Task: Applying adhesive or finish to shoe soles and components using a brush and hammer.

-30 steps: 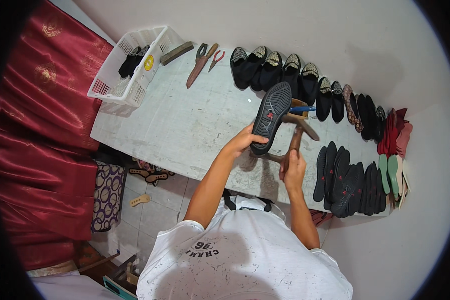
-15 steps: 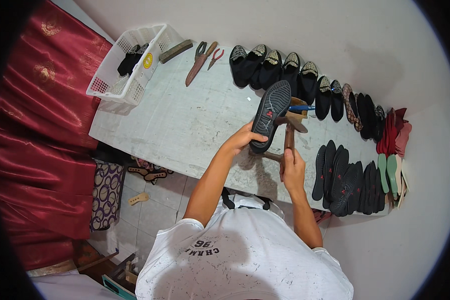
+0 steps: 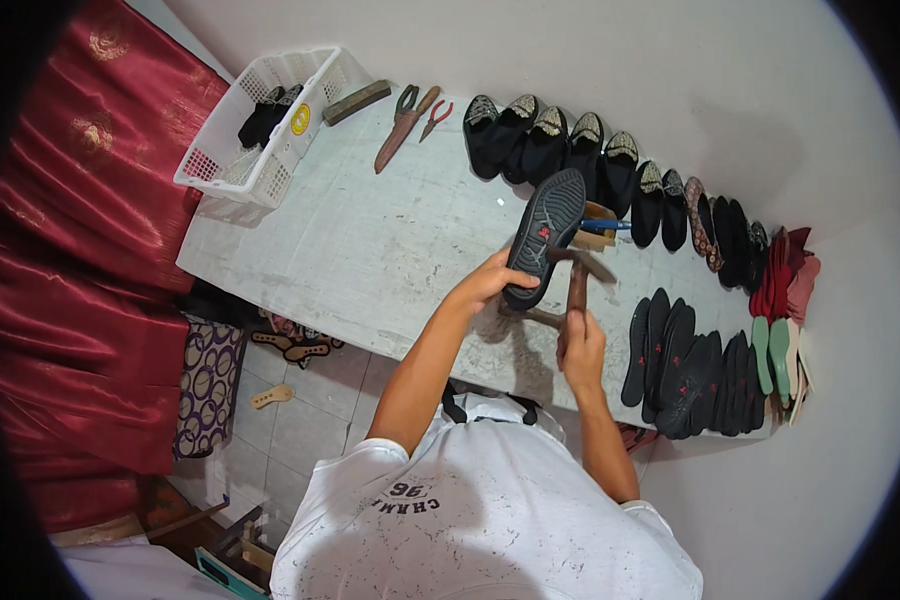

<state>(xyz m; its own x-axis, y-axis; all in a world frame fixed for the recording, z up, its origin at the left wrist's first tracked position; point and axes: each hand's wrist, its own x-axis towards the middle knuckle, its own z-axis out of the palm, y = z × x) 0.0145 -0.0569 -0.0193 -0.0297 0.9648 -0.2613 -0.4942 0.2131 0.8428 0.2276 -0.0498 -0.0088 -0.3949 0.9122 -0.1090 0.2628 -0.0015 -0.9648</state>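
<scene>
Against the wall, I note a pale counter (image 3: 370, 225). A white plastic basket (image 3: 278, 184) stands at its left end; a row of mostly black shoes (image 3: 617, 180) lines the back, and a cluster of black soles (image 3: 682, 375) lies at the right. My view has the left hand (image 3: 490, 280) gripping a black shoe (image 3: 547, 225) near one end above the counter, tread toward the camera. The right hand (image 3: 582, 348) is wrapped round a hammer (image 3: 578, 287), its head beside the shoe; contact I cannot tell. Smallest: red-handled pliers (image 3: 434, 121), back left.
</scene>
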